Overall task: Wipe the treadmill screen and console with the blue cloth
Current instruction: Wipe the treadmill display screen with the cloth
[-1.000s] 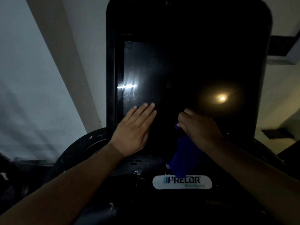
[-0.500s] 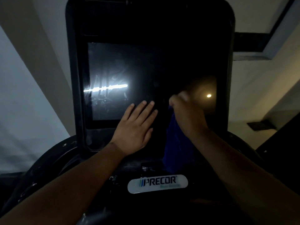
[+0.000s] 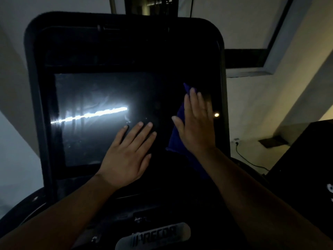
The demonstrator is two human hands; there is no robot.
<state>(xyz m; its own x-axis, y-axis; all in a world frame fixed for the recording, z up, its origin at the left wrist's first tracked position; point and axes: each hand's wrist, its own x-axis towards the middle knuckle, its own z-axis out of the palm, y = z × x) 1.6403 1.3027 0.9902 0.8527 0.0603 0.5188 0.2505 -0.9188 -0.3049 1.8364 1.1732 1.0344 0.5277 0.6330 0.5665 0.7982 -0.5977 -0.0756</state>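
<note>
The dark treadmill screen (image 3: 86, 138) fills the middle of the black console (image 3: 126, 47) and reflects a bright streak of light. My left hand (image 3: 128, 156) lies flat on the screen's lower middle, fingers straight and spread. To its right, my right hand (image 3: 195, 123) presses the blue cloth (image 3: 177, 136) against the screen's right side with straight fingers. The cloth shows above the fingertips and hangs down below the palm.
A grey Precor badge (image 3: 153, 237) sits on the console's lower part near the bottom edge. A black cable (image 3: 248, 159) runs from a wall socket on the right. A dark box-like shape (image 3: 306, 159) stands at the far right. Pale walls surround the console.
My right hand went from a closed grip on the cloth low on the screen to a flat hand pressing it higher up. The view tilted upward. My left hand stayed in place.
</note>
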